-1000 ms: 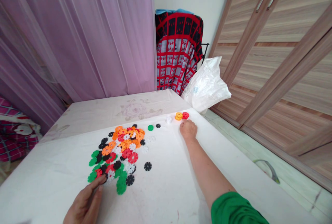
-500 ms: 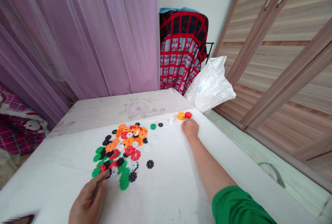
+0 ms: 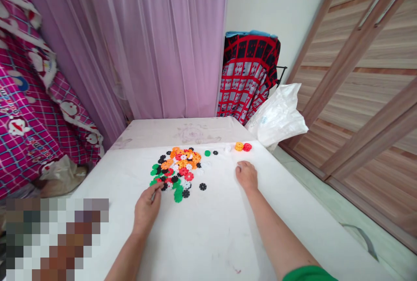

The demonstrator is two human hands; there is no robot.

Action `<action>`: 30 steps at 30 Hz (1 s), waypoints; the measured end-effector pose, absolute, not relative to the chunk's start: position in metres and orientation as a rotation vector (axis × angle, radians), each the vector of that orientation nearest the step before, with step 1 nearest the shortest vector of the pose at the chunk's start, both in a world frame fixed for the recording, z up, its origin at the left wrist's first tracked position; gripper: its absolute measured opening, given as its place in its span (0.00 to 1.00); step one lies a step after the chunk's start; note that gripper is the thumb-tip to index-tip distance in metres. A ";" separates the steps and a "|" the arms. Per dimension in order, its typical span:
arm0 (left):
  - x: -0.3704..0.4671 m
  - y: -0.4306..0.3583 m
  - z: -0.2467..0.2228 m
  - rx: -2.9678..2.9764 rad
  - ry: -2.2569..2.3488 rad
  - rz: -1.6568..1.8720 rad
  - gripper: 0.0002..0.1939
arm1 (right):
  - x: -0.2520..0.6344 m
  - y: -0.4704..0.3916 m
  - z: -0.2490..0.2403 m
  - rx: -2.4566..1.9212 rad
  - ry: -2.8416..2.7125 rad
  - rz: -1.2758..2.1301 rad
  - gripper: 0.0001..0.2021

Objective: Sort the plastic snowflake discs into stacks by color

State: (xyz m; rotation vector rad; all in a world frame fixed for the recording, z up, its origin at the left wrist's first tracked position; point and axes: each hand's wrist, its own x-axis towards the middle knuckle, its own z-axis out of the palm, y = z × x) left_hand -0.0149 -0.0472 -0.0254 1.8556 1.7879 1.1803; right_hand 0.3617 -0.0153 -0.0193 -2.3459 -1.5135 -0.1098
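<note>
A loose pile of notched plastic discs (image 3: 184, 163) in orange, red, green, black and white lies on the white cloth (image 3: 202, 237). My left hand (image 3: 149, 205) is at the pile's near left edge, thumb and forefinger pinched at a black disc (image 3: 164, 185). My right hand (image 3: 247, 176) rests closed over the cloth, fingers curled; whether anything is inside is hidden. Beyond it sit a yellow-orange stack (image 3: 239, 146) and a red stack (image 3: 247, 147), touching. To their left are white discs (image 3: 227, 147), a black disc (image 3: 215, 153) and a green stack (image 3: 207, 153).
A white plastic bag (image 3: 280, 116) stands at the table's far right corner. One black disc (image 3: 203, 186) lies apart, right of the pile. Purple curtains (image 3: 163, 46) hang behind the table, and wooden wardrobe doors (image 3: 358, 98) are on the right.
My right hand has drawn back from the red and yellow-orange stacks toward me. My left hand stays at the pile's edge, its fingers closer together. The whole view has shifted left.
</note>
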 end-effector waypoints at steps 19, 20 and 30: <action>0.049 -0.057 -0.010 2.322 1.932 0.212 0.36 | 0.258 -0.100 -0.020 -2.098 -1.780 -0.087 0.17; 0.055 -0.060 -0.010 2.338 1.903 0.211 0.35 | 0.257 -0.102 -0.020 -2.095 -1.779 -0.087 0.17; 0.069 -0.070 -0.008 2.540 1.530 0.223 0.39 | 0.258 -0.102 -0.022 -2.074 -1.760 -0.079 0.17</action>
